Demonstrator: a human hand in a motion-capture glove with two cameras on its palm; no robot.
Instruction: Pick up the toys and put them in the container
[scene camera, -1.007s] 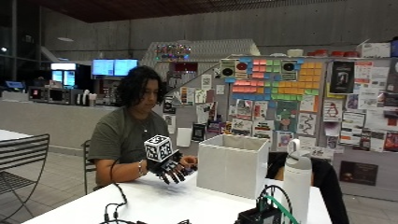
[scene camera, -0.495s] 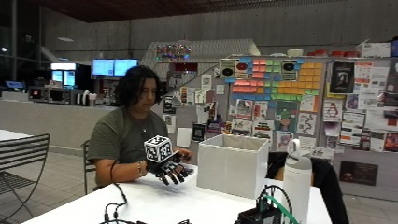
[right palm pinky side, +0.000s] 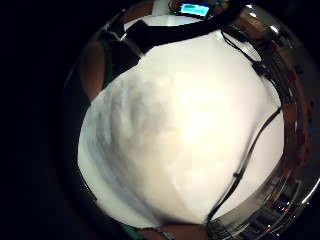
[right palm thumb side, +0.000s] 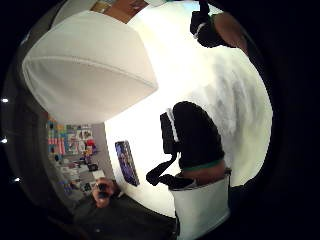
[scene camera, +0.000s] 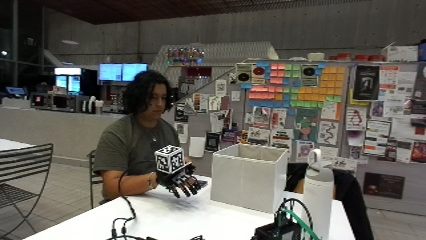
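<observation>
I sit at the white worktop (scene camera: 173, 220) with the white square fabric container (scene camera: 247, 176) standing just beside my gloved right hand (scene camera: 183, 182). The hand hangs fingers down and uncurled, gripping nothing. No toys show anywhere, so I cannot judge what remains.

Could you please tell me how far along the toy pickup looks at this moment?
Nothing visibly done: no toy shows, and the white container's inside is hidden. In hand: the gloved right hand hovers over the table beside the container, fingers pointing down; whether it holds anything is unclear. Left: cannot say.
</observation>
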